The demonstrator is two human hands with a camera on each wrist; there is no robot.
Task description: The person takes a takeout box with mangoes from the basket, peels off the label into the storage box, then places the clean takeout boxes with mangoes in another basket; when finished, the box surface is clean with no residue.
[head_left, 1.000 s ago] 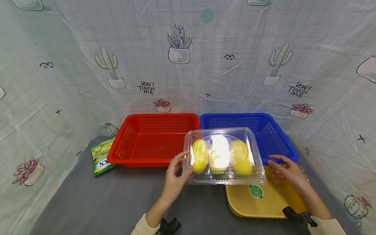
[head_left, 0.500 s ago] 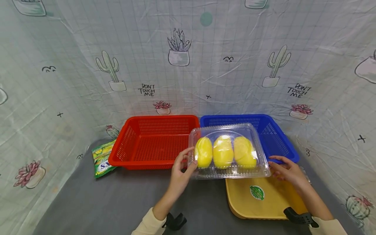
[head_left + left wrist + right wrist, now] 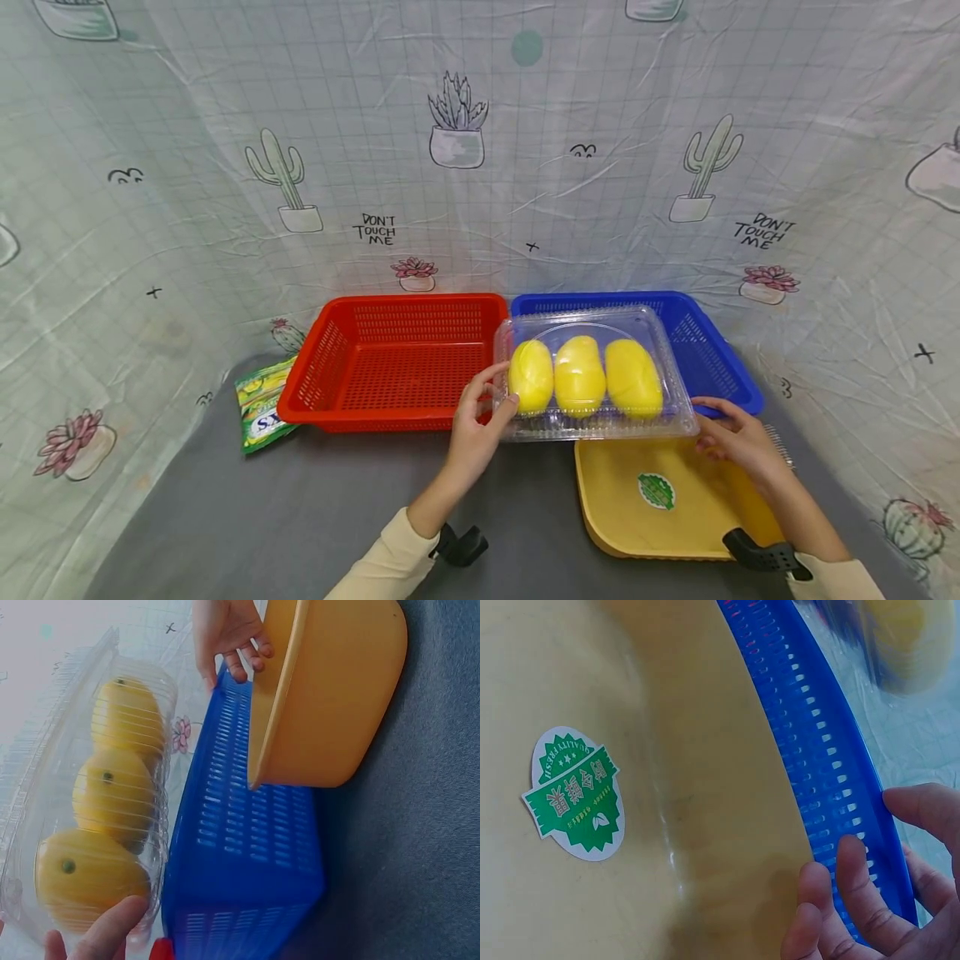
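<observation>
My left hand (image 3: 476, 425) grips the left end of a clear plastic clamshell box (image 3: 600, 428) with three yellow mangoes (image 3: 580, 377) inside. The box is held up in the air, overlapping the front of a blue mesh basket (image 3: 701, 358) in the head view. Seen from the left wrist, the mangoes (image 3: 112, 795) sit in a row, with my thumb on the box's near end. My right hand (image 3: 738, 446) pinches the blue basket's rim (image 3: 870, 772) near its front right corner, fingers on both sides. Below that hand stands a yellow plastic basin (image 3: 675, 529) with a green sticker (image 3: 656, 492).
A red mesh basket (image 3: 412, 400) stands left of the blue one, against the cactus-print cloth (image 3: 525, 183). A green and yellow packet (image 3: 262, 408) lies partly behind the red basket's left side. Something with spiral wire (image 3: 778, 446) shows right of the basin. The tabletop (image 3: 285, 517) is grey.
My left hand has moved the box of mangoes to the right and farther away, over the blue basket's front. Glare on the lid has gone. The right hand stays at the blue rim.
</observation>
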